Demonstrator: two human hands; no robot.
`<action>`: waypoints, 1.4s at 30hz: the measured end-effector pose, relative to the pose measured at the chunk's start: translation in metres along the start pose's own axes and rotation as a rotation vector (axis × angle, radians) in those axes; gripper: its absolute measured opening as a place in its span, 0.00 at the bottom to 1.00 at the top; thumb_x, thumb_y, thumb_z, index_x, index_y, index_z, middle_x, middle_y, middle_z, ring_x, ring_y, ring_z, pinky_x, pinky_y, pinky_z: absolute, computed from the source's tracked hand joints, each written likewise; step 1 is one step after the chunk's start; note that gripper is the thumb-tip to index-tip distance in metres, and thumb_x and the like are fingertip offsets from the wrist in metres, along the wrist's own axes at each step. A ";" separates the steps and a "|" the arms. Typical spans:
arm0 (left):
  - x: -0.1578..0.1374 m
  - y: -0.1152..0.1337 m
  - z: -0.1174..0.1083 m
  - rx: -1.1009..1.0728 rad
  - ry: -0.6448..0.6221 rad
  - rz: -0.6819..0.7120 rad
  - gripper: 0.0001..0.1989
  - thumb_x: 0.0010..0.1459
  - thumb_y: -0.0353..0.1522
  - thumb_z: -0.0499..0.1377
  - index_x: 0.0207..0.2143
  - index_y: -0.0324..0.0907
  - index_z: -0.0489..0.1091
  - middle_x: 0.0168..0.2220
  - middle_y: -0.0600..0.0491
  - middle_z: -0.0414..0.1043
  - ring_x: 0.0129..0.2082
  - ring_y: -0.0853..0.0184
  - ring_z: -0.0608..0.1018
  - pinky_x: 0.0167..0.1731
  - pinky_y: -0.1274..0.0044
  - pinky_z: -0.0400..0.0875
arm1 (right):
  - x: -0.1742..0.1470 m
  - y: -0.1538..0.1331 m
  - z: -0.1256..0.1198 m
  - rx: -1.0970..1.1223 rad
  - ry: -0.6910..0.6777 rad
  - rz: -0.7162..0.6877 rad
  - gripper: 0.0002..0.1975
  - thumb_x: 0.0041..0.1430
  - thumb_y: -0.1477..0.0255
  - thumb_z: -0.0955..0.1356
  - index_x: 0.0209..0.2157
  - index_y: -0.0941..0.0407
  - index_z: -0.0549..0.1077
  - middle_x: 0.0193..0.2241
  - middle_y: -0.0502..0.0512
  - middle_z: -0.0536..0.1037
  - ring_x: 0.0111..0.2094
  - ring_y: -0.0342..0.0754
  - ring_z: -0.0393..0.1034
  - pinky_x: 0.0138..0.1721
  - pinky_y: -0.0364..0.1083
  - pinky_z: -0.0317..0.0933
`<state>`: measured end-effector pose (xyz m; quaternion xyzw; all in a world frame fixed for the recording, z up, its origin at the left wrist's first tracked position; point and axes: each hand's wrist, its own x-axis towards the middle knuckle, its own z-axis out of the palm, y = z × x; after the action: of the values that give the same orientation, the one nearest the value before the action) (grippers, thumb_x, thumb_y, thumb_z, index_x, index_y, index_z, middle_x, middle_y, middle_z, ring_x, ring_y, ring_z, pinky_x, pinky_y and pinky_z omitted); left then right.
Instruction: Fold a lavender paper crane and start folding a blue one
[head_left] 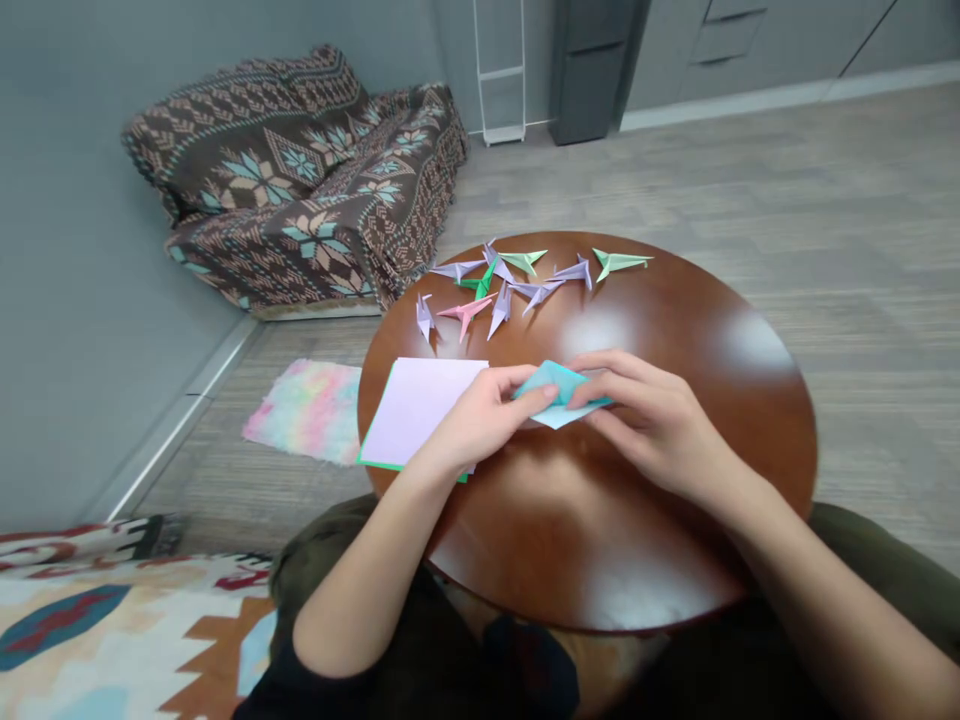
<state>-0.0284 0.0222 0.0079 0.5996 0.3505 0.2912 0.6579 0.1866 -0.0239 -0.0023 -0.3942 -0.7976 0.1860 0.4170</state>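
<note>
Head view: two hands (484, 415) (660, 410) pinching one blue sheet (559, 384), ten paper birds (466, 314) and one paper stack (427, 405) nearby

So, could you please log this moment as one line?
left hand: holding blue folded paper; right hand: holding same paper; round brown table: origami figures far side, paper stack left

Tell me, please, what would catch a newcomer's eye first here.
Probably the bright blue folded paper, held by the left hand and right hand over the round brown table. Next come the folded paper figures in purple, green and pink, scattered along the table's far side. Beyond them, at the upper left, the boldly patterned sofa stands out.
</note>
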 end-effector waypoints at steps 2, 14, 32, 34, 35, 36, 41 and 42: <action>0.000 0.001 0.000 0.130 0.046 0.040 0.16 0.58 0.44 0.69 0.34 0.38 0.79 0.33 0.54 0.77 0.34 0.67 0.74 0.40 0.78 0.69 | 0.000 -0.001 0.000 -0.009 -0.003 -0.004 0.08 0.67 0.78 0.66 0.39 0.52 0.76 0.50 0.60 0.79 0.47 0.53 0.77 0.45 0.50 0.72; -0.002 -0.001 0.002 0.292 0.162 0.100 0.13 0.58 0.41 0.69 0.35 0.38 0.80 0.30 0.55 0.77 0.30 0.68 0.73 0.33 0.78 0.65 | 0.003 -0.012 -0.002 0.154 -0.020 0.024 0.05 0.69 0.67 0.70 0.39 0.52 0.78 0.45 0.59 0.82 0.43 0.52 0.79 0.48 0.50 0.71; 0.005 -0.001 0.004 0.045 0.461 0.244 0.19 0.53 0.42 0.72 0.40 0.41 0.72 0.37 0.53 0.72 0.36 0.67 0.79 0.30 0.77 0.82 | 0.002 -0.003 0.002 0.037 0.341 0.254 0.07 0.64 0.70 0.74 0.30 0.54 0.76 0.31 0.55 0.78 0.27 0.48 0.72 0.21 0.46 0.66; 0.006 -0.004 0.004 0.049 0.402 0.207 0.18 0.52 0.40 0.73 0.37 0.40 0.72 0.32 0.54 0.73 0.31 0.69 0.78 0.31 0.78 0.80 | 0.002 -0.004 0.004 0.094 0.342 0.294 0.08 0.64 0.69 0.74 0.30 0.54 0.76 0.31 0.54 0.77 0.25 0.47 0.71 0.20 0.46 0.68; 0.006 -0.004 0.004 0.050 0.378 0.197 0.17 0.52 0.39 0.73 0.37 0.40 0.72 0.31 0.55 0.74 0.30 0.70 0.78 0.31 0.78 0.79 | 0.001 -0.004 0.006 0.116 0.336 0.306 0.08 0.64 0.69 0.74 0.30 0.54 0.76 0.30 0.54 0.76 0.24 0.46 0.71 0.19 0.46 0.69; 0.007 -0.005 0.004 0.056 0.366 0.196 0.16 0.51 0.38 0.74 0.36 0.39 0.73 0.30 0.55 0.75 0.29 0.70 0.79 0.32 0.78 0.78 | 0.001 -0.005 0.007 0.130 0.323 0.317 0.08 0.64 0.68 0.74 0.30 0.54 0.76 0.30 0.53 0.75 0.24 0.46 0.71 0.20 0.46 0.70; 0.007 -0.005 0.001 0.119 0.438 0.251 0.11 0.53 0.34 0.72 0.32 0.39 0.73 0.31 0.55 0.77 0.31 0.71 0.78 0.35 0.79 0.74 | 0.000 -0.009 0.016 0.127 0.159 0.295 0.08 0.65 0.67 0.73 0.32 0.55 0.77 0.29 0.53 0.73 0.26 0.46 0.70 0.23 0.45 0.70; 0.007 -0.005 -0.001 0.130 0.457 0.256 0.11 0.53 0.34 0.71 0.32 0.39 0.73 0.31 0.55 0.76 0.31 0.71 0.78 0.34 0.80 0.72 | -0.001 -0.010 0.017 0.143 0.118 0.273 0.07 0.65 0.67 0.73 0.35 0.55 0.77 0.30 0.53 0.74 0.27 0.46 0.71 0.24 0.45 0.71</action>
<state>-0.0250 0.0279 0.0022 0.5988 0.4293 0.4767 0.4795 0.1688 -0.0305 -0.0062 -0.4786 -0.6954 0.2739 0.4608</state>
